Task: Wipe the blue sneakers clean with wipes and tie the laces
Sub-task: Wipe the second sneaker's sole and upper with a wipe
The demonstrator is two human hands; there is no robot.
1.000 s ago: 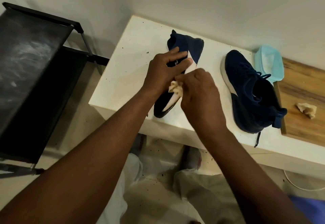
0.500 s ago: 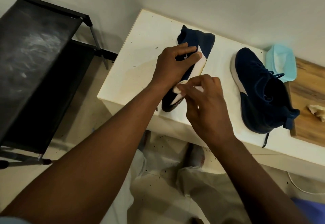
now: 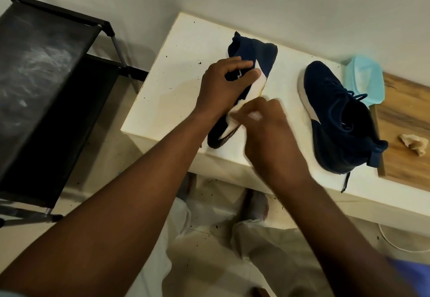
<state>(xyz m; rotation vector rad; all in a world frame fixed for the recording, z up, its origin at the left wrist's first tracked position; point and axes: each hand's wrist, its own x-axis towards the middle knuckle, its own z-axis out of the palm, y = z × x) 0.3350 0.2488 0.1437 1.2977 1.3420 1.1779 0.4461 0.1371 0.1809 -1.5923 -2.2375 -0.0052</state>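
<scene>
We hold one sneaker (image 3: 253, 52) on its side on the white surface (image 3: 167, 87) so that its pale sole edge faces us. Our left hand (image 3: 223, 87) curls its grip round the upper to steady it. Our right hand (image 3: 267, 138), blurred, closes its grip on a wipe (image 3: 235, 112) pressed to that edge. The other sneaker (image 3: 335, 119) stands upright nearby with a lace hanging loose. A small white mark on the upper is unreadable.

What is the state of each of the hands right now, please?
Left hand: grips the blue sneaker, tipped on its side.
Right hand: pinches a white wipe against that sneaker's sole.
</scene>
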